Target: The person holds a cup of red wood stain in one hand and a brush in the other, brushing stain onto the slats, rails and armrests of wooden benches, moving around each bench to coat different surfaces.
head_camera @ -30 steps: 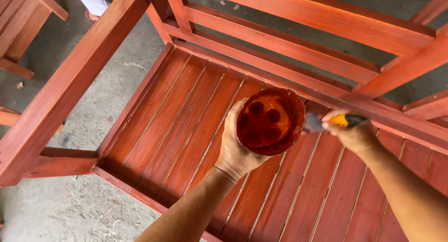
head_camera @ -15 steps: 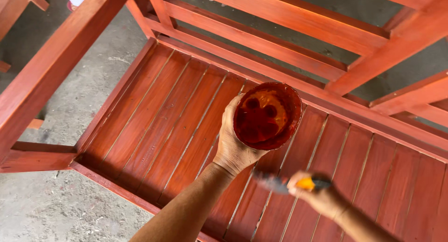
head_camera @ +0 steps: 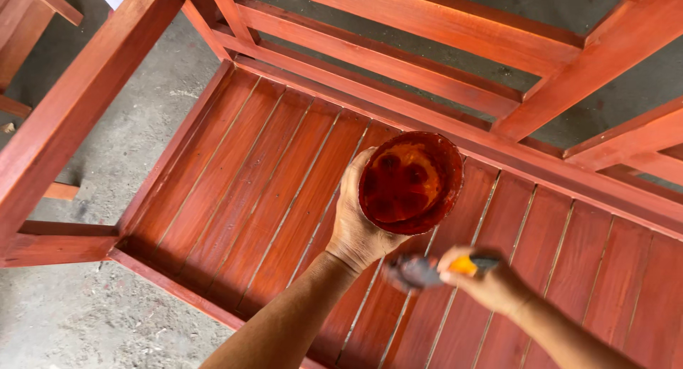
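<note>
Staining slats | our left hand [head_camera: 359,223] grips the stain cup [head_camera: 410,182] | right hand [head_camera: 487,284] fingers wrap a (blurred, probably) brush [head_camera: 416,271] | next: steady strokes.

Wooden bench [head_camera: 235,198], red-brown stain, seat of parallel slats running front edge to back edge. Back rails [head_camera: 398,52] along far edge, thick armrest [head_camera: 78,106] at left end. Bench stands on grey concrete floor [head_camera: 85,319], dusty, pale specks near front left corner.

Furniture workshop: stained bench [head_camera: 270,191], concrete floor [head_camera: 85,319]
</note>
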